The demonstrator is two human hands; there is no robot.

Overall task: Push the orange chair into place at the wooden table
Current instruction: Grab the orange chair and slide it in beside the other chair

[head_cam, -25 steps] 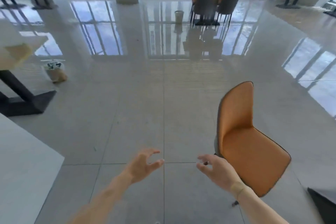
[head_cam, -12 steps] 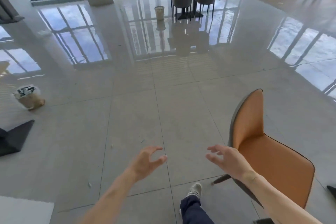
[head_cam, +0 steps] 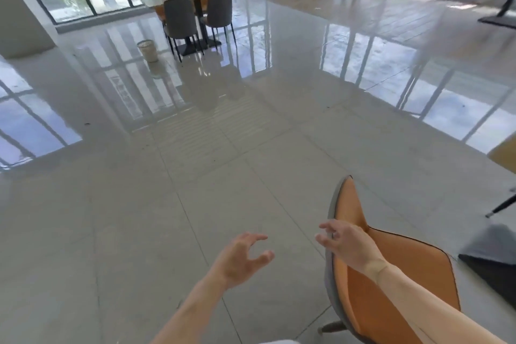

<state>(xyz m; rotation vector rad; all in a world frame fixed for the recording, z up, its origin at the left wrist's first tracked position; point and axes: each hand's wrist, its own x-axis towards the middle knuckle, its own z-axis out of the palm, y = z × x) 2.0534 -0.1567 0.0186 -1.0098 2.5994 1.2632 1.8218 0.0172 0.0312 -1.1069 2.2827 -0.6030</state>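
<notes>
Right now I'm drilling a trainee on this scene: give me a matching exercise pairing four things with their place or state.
Things:
1. orange padded chair
2. left hand
3. pale woven wastebasket
4. two grey chairs

Places or states:
A. on the floor left of the far table
B. fingers spread, holding nothing
C. pushed in at the far table's near side
D. lower right, under the right forearm

Pairs: 1-D, 2-B, 3-A, 4-C
</notes>
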